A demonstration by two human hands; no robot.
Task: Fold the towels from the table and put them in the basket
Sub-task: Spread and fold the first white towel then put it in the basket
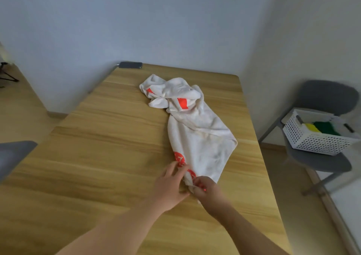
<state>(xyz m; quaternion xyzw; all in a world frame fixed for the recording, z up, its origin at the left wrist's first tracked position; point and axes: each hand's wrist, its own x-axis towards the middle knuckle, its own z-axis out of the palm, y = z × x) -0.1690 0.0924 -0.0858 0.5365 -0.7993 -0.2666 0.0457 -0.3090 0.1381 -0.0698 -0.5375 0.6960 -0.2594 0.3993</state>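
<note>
A white towel (197, 129) with red-orange prints lies crumpled lengthwise on the wooden table (101, 149), its far end bunched up. My left hand (170, 186) touches the towel's near end, its fingers reaching onto the red print. My right hand (207, 192) pinches the near corner of the towel beside it. A white perforated basket (314, 143) stands on a grey chair to the right of the table, with folded yellow and green cloths (322, 128) inside.
A dark phone (130, 65) lies at the table's far left corner by the wall. The grey chair (320, 161) holding the basket is off the table's right edge. Another grey chair part (13, 157) shows at the left.
</note>
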